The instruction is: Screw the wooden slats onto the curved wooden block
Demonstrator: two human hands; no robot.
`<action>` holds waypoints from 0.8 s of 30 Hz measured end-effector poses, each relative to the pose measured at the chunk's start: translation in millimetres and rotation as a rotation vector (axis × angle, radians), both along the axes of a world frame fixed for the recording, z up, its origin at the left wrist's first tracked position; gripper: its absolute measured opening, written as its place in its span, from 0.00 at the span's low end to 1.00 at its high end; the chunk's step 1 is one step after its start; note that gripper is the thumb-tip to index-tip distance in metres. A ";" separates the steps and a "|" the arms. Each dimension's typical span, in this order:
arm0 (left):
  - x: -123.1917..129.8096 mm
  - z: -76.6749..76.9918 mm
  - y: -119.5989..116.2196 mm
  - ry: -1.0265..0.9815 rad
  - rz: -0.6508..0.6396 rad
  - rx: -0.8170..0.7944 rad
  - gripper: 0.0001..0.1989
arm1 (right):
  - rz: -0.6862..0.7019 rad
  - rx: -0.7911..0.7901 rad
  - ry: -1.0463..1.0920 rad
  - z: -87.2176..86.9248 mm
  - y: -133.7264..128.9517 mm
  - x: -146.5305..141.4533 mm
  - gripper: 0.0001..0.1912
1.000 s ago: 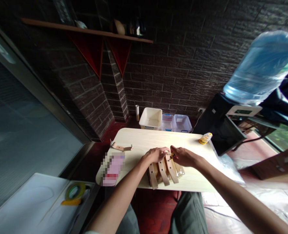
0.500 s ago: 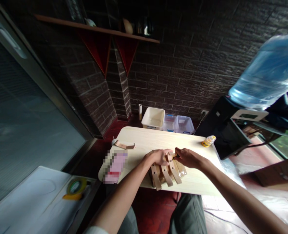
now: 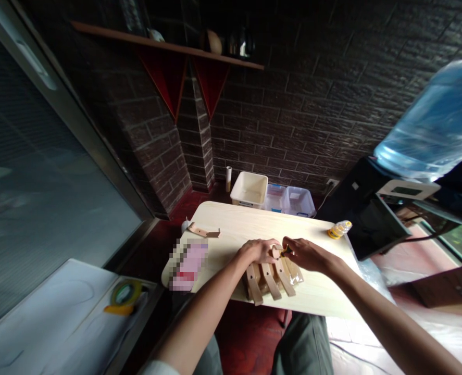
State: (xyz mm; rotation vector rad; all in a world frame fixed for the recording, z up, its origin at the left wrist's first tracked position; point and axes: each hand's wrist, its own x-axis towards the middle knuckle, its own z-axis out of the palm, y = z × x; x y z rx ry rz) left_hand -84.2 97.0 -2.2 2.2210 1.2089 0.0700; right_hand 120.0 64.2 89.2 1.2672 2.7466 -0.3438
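Left fingers (image 3: 270, 243) now farther up, around one of three parallel strips (image 3: 285, 275); right fingers (image 3: 293, 246) around one yellow tool (image 3: 287, 251)

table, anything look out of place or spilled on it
Nothing looks spilled. One tan strip lies alone near the far left corner of the table, which seems odd only because three similar strips sit grouped by the near edge.

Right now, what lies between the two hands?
In the head view: the far end of a tan, bent, wooden-looking strip, and a small yellow and black object in the right hand.
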 end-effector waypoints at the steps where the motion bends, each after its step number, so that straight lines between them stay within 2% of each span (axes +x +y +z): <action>1: 0.0 0.7 -0.8 0.000 0.003 0.006 0.30 | -0.003 0.011 -0.004 -1.4 0.2 0.4 0.08; 6: 0.3 3.4 -1.6 0.016 0.005 -0.001 0.31 | -0.046 0.014 -0.043 -8.9 1.0 1.9 0.08; 11: 1.9 -0.5 1.2 0.028 0.026 -0.017 0.31 | -0.072 0.037 -0.078 -9.3 0.0 0.6 0.10; 19: 3.9 -1.2 8.8 0.058 0.005 -0.132 0.33 | 0.065 0.068 0.077 -15.2 -0.8 -0.2 0.14; 24: 3.8 -1.6 7.9 0.051 0.038 -0.138 0.33 | 0.040 0.049 0.040 -12.9 -2.5 3.3 0.12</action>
